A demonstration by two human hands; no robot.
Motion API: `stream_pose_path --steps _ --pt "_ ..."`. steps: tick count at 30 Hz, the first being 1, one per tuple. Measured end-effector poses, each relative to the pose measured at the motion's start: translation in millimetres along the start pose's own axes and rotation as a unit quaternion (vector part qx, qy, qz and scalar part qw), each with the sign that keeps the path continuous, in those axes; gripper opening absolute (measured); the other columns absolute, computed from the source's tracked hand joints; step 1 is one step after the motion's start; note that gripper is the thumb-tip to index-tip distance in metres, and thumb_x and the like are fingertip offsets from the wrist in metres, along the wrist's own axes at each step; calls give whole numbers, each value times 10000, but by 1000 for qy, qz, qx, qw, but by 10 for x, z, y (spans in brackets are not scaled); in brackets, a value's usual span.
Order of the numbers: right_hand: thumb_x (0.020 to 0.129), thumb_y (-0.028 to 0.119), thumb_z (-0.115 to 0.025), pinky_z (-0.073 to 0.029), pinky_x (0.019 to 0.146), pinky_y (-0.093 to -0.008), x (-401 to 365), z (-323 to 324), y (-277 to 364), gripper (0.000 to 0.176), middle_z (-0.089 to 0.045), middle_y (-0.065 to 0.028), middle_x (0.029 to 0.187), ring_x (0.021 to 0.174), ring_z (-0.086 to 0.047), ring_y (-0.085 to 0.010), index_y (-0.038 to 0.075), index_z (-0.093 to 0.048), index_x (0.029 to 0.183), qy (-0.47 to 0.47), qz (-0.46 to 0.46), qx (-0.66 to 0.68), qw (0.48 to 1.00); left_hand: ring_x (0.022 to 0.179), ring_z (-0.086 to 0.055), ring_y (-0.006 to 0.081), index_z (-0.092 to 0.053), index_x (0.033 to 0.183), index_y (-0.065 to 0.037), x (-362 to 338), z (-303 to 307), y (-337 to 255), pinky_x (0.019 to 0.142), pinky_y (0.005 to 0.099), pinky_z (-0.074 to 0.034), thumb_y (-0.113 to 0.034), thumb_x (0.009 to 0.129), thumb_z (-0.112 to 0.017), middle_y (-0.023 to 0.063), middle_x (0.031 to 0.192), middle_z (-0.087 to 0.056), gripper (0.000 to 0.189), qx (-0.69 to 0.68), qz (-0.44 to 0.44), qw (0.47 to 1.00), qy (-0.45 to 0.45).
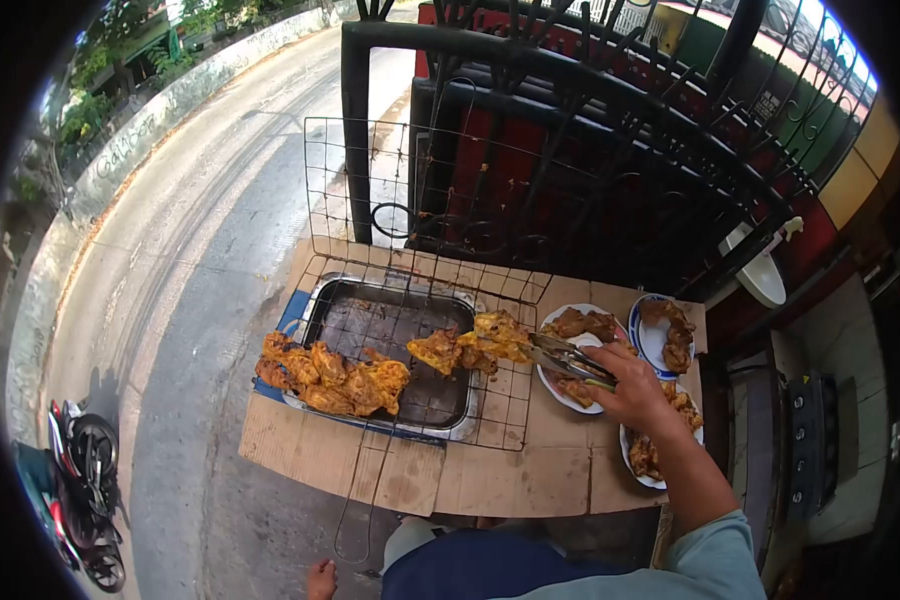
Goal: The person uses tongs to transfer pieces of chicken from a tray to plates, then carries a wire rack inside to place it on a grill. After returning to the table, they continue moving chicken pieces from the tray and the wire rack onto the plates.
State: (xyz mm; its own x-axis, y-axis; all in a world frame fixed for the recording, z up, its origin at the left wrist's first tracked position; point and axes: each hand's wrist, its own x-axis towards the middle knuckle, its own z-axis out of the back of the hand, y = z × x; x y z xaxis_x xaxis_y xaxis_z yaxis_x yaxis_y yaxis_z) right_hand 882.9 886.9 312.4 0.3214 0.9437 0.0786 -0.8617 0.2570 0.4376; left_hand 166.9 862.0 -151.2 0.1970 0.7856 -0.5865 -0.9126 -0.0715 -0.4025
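Observation:
My right hand (632, 388) is closed around metal tongs (570, 360). The tips of the tongs are at a browned piece of chicken (500, 335) over the right part of a wire grill rack (515, 405). Another chicken piece (435, 350) lies just left of it. A cluster of chicken pieces (332, 378) rests on the left part of the rack. Under the wires sits a rectangular metal pan (390, 292). My left hand (321, 580) hangs low near the bottom edge, fingers curled, with nothing visible in it.
Plates with chicken stand at right: a white plate (552, 385), a blue-rimmed plate (650, 345) and a lower plate (628, 455). Cardboard (500, 480) covers the table. The rack's hinged half (360, 190) stands raised before a black gate (570, 130). A motorcycle (85, 490) is at left.

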Motion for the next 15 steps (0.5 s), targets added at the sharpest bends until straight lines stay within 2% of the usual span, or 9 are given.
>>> stream_pose_path --steps 1,3,4,7,10,11,13,14,15 --pt "747 195 -777 -515 780 -338 -28 2 36 522 -636 -91 1052 931 -636 -275 54 -616 1223 4 1 7 1000 851 -543 217 -503 1376 -102 -86 -30 -79 716 364 -447 -306 916 -554 129 1042 -598 506 -113 102 988 12" --pt "730 141 -744 -519 768 -360 -91 -34 50 517 -627 -74 1041 890 -627 -269 68 -614 1225 -26 87 -162 983 681 -524 176 -534 1352 -103 -259 -63 -233 578 331 -431 -362 910 -574 103 863 -625 513 -172 172 970 4" --pt "706 109 -723 -517 746 -366 -146 -120 -8 549 -614 -70 1033 850 -615 -248 83 -603 1241 -40 115 -177 977 595 -515 155 -550 1339 -103 -336 -104 -243 510 314 -424 -389 907 -584 90 773 -639 519 -170 186 968 4" --pt "699 97 -722 -514 749 -360 -306 -293 -40 571 -608 -69 1047 868 -613 -244 86 -590 1255 -58 142 -196 969 725 -568 169 -542 1347 -109 -546 -169 -43 560 311 -461 -377 907 -584 123 911 -644 517 -143 155 977 16" --pt "702 98 -724 -513 770 -370 -393 -474 -71 569 -609 -81 1067 879 -612 -261 84 -587 1255 -55 119 -176 976 855 -621 182 -534 1355 -115 -655 -120 83 610 308 -498 -365 908 -584 156 1048 -648 514 27 40 999 20" --pt "712 105 -726 -515 777 -379 -411 -497 -66 562 -610 -89 1081 895 -616 -272 82 -585 1255 -50 103 -169 979 855 -621 182 -534 1355 -115 -648 -60 128 610 308 -498 -365 908 -584 156 1048 -648 514 30 37 999 22" --pt "727 119 -731 -517 783 -389 -434 -497 -34 546 -610 -95 1091 916 -619 -283 82 -585 1252 -49 67 -135 987 1028 -617 220 -513 1375 -134 -545 54 202 689 326 -526 -338 921 -566 151 1235 -600 501 104 -16 994 41" --pt "742 133 -735 -518 789 -399 -443 -472 -28 531 -611 -100 1101 937 -622 -294 82 -586 1249 -50 37 -101 993 1040 -612 233 -507 1379 -133 -494 102 190 711 341 -527 -344 924 -560 138 1259 -589 505 -13 78 993 84" --pt "742 133 -735 -518 789 -399 -452 -401 -19 531 -611 -100 1101 937 -622 -294 82 -586 1249 -58 22 -109 992 1052 -608 245 -500 1384 -132 -442 186 119 733 356 -528 -349 927 -554 125 1282 -578 509 -136 186 968 103"
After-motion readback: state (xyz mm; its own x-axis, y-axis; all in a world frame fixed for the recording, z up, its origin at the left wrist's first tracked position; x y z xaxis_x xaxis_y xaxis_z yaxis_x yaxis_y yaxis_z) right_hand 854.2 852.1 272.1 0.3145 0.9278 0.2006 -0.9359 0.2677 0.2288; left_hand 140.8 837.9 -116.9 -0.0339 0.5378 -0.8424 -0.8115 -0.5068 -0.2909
